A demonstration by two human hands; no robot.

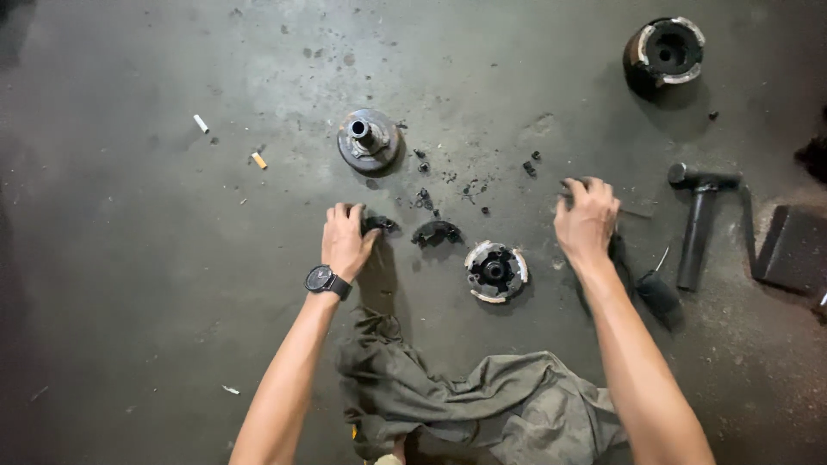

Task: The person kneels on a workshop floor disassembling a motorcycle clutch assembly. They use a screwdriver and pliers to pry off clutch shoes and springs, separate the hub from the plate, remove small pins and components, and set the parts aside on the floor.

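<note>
We are kneeling over a stained concrete floor (155,327), a grey rag (482,405) lying at our knees. Our left hand (346,241) is curling its fingers onto a small black broken piece (379,225) just to its right. Our right hand (587,220) is pressing down, fingers together; whether it is gripping anything, we cannot tell. Between them are lying a curved black fragment (437,232) and a round metal hub (495,271).

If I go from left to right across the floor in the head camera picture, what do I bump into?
White cigarette butt → orange cigarette butt → left hand → round metal hub → small clutch part → right hand → hammer
</note>
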